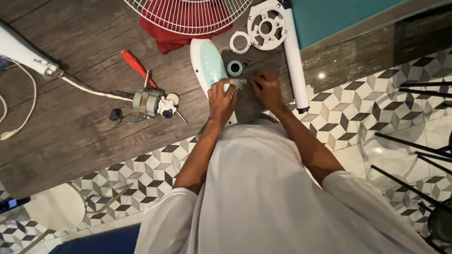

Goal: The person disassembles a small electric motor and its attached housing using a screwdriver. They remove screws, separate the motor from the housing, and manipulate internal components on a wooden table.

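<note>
We look straight down on a dark wooden bench [70,131] with a dismantled fan spread over it.

Both hands meet at the near edge of the bench, over a scatter of small screws [243,84]. Our left hand [222,99] rests on the lower end of the white and mint control panel [209,66], fingers curled over its edge; we cannot tell whether it pinches anything. Our right hand [267,88] lies just beside it, fingers bent down onto the bench by the screws; whether a screw sits between the fingertips is hidden.

The relation that counts: the screws lie between the two hands, touching or nearly touching both sets of fingertips, slightly closer to the right. The control panel runs with its long axis away from us, leaning up and left, so the left hand holds its near end.

Beyond the fingertips stands a small teal cap [235,68]. Further out lie a white ring [240,42] and a white round housing plate [267,26]. A white pole [295,61] lies to the right of the right hand, running away from us. Well apart to the left: the motor [148,102] and a red screwdriver [136,66]. The fan grille [188,14] lies at the far edge.
</note>
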